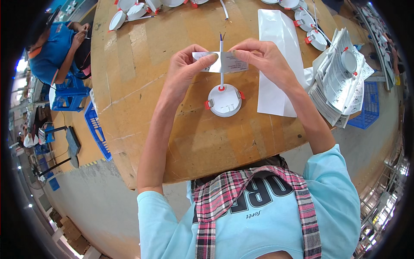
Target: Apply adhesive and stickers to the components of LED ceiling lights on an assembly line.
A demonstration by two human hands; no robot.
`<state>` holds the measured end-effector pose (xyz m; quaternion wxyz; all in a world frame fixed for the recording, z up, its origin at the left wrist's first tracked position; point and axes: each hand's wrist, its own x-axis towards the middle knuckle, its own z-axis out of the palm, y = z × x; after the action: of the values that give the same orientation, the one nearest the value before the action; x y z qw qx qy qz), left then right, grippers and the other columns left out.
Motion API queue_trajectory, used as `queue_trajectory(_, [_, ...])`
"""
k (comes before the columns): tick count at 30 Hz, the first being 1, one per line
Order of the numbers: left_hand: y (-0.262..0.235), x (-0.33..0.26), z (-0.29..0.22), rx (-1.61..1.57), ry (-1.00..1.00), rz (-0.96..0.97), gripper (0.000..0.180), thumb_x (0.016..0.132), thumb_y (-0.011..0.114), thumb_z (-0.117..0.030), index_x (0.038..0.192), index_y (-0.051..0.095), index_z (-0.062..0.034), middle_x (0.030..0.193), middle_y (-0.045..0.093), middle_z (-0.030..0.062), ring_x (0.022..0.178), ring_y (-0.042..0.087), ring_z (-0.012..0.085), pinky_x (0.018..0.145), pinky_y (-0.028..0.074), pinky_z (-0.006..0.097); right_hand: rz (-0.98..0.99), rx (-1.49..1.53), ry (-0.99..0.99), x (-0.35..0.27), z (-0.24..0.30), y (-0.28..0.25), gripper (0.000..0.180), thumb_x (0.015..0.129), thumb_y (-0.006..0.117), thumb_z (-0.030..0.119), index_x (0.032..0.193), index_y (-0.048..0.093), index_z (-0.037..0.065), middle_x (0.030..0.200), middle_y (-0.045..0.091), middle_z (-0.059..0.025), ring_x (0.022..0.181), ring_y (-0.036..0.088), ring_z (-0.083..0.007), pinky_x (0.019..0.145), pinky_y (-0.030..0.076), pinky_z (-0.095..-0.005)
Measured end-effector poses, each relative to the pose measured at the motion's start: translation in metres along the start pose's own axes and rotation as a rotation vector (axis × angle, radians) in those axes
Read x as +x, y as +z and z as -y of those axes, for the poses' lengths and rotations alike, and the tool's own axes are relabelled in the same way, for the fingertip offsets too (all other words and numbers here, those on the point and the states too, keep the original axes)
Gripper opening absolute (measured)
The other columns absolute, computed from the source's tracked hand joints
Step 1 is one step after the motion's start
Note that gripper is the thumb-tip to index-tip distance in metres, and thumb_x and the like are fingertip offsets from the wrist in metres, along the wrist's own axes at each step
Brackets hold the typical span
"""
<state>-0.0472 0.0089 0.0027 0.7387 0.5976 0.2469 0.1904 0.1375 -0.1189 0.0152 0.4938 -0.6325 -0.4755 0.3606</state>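
White paper label (pixel 220 62) is pinched at its 2 ends, left hand (pixel 185 69) on one, right hand (pixel 263 58) on the other, wrapped about the white cable (pixel 221 71) rising from a round white lamp (pixel 224 100) near the desk's (pixel 129 86) middle. Beside it lies a white sheet (pixel 274 64).

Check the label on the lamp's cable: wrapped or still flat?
Spread flat: the label crosses the cable, each end pinched by left hand and right hand.
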Motion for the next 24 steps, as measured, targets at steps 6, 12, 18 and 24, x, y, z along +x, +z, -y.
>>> queue_trajectory(6, [0.003,0.002,0.002,0.001,0.003,-0.003,0.014,0.086,0.068,-0.018,0.087,0.062,-0.0054,0.081,0.064,0.0,0.077,0.056,0.0059,0.073,0.043,0.022,-0.096,-0.394,-0.21,0.004,0.017,-0.006,0.023,0.084,0.068,0.027,0.095,0.07,0.007,0.11,0.058,-0.0059,0.106,0.053,-0.0204,0.093,0.042,-0.034])
queue_trajectory(12, [0.007,0.003,0.0,0.022,0.021,0.017,0.014,0.087,0.067,-0.019,0.087,0.063,-0.005,0.081,0.063,-0.0003,0.078,0.056,0.0053,0.071,0.043,0.02,0.085,-0.283,-0.143,0.019,0.015,0.0,0.021,0.078,0.073,0.025,0.08,0.067,0.005,0.105,0.058,-0.0041,0.1,0.054,-0.0174,0.092,0.039,-0.0331])
queue_trajectory(18, [0.003,0.008,0.006,0.04,-0.026,0.021,0.016,0.088,0.066,-0.02,0.088,0.065,-0.0042,0.085,0.064,0.0013,0.08,0.057,0.0052,0.073,0.045,0.021,0.208,-0.062,-0.056,0.024,0.011,-0.002,0.021,0.077,0.075,0.023,0.076,0.066,0.004,0.103,0.058,-0.0038,0.099,0.053,-0.0155,0.09,0.039,-0.0314])
queue_trajectory(24, [-0.011,0.017,0.009,-0.272,-0.028,-0.057,0.035,0.096,0.051,-0.024,0.119,0.054,0.0021,0.103,0.066,0.0115,0.093,0.063,0.0163,0.086,0.05,0.029,0.268,-0.058,-0.198,0.022,0.011,-0.005,0.015,0.074,0.076,0.02,0.075,0.067,0.007,0.109,0.058,-0.0026,0.111,0.047,-0.0167,0.096,0.035,-0.0315])
